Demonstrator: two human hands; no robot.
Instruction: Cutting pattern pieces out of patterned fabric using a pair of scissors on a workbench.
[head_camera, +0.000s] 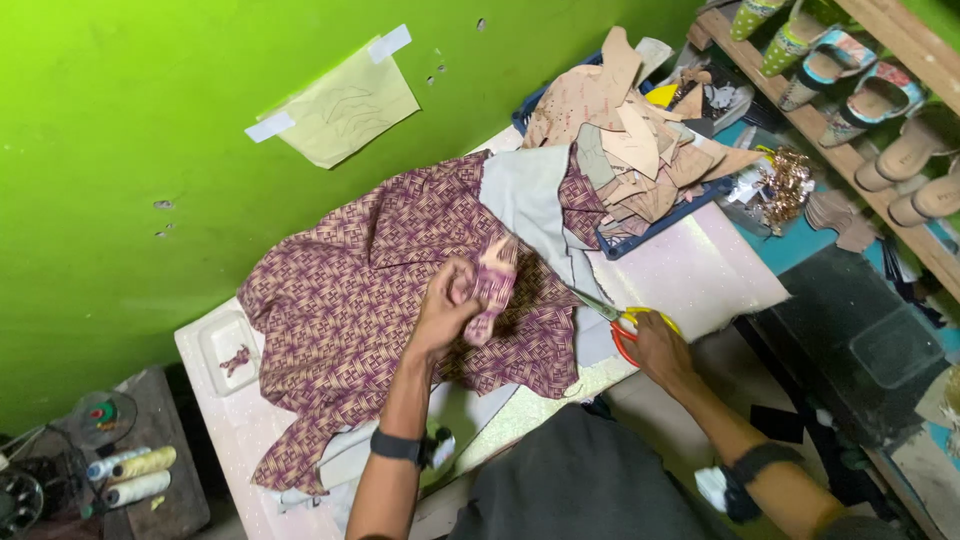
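- The left hand (445, 310) is pinching a cut fabric piece (492, 285) above the patterned cloth (350, 300).
- The right hand (660, 348) is gripping scissors (620, 322) just right of that cloth, on the surface (700, 275).

The left hand (447, 305) is pinching a small cut piece (493, 287) of patterned cloth above the purple-and-tan fabric (350, 300) that is lying across the white table (700, 275). Right of the fabric, the right hand (662, 348) is gripping scissors (618, 320) with yellow and orange handles, their blades pointing toward the fabric. Behind the fabric, a blue tray (655, 222) is holding tan leather scraps (630, 130). Left of the fabric, thread spools (132, 474) are lying low by the green wall (130, 80)
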